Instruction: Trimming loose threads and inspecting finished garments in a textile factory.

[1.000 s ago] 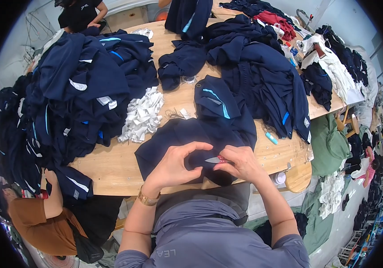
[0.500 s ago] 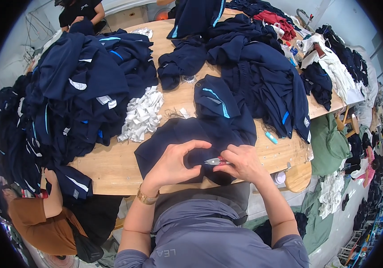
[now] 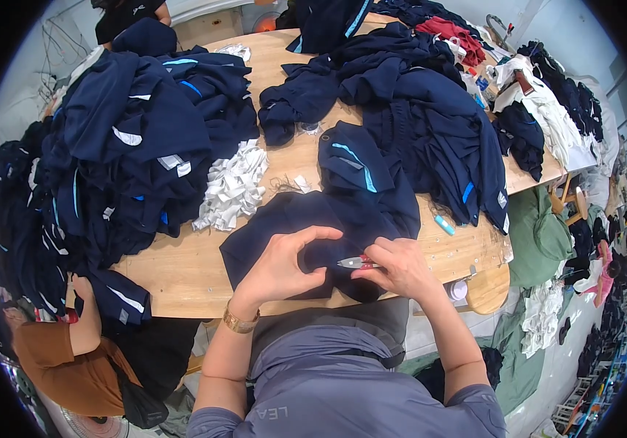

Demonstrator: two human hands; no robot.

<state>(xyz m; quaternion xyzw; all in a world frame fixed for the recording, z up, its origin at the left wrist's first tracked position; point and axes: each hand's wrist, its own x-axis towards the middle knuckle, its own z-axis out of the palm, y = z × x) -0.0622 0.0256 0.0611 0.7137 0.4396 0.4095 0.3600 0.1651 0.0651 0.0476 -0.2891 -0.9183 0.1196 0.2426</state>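
Observation:
In front of me a navy garment (image 3: 277, 217) lies across the near edge of the table, with a light-blue stripe on its folded part. Above it my right hand (image 3: 404, 269) is closed around thread snips (image 3: 352, 263) with red handles, their blades pointing left. My left hand (image 3: 273, 269) is held just left of the blade tips, thumb and forefinger spread apart in a curve. I see nothing between those fingers; its other fingers are partly hidden.
A big heap of navy garments (image 3: 131, 109) covers the table's left side, beside a pile of white fabric pieces (image 3: 233, 186). More navy garments (image 3: 437, 124) lie to the right, near a small turquoise object (image 3: 444, 225). Co-workers are at the left and far side.
My left hand has shifted slightly left, and the snips have moved a touch right. At the far side, a co-worker's navy cloth and the striped garment have moved.

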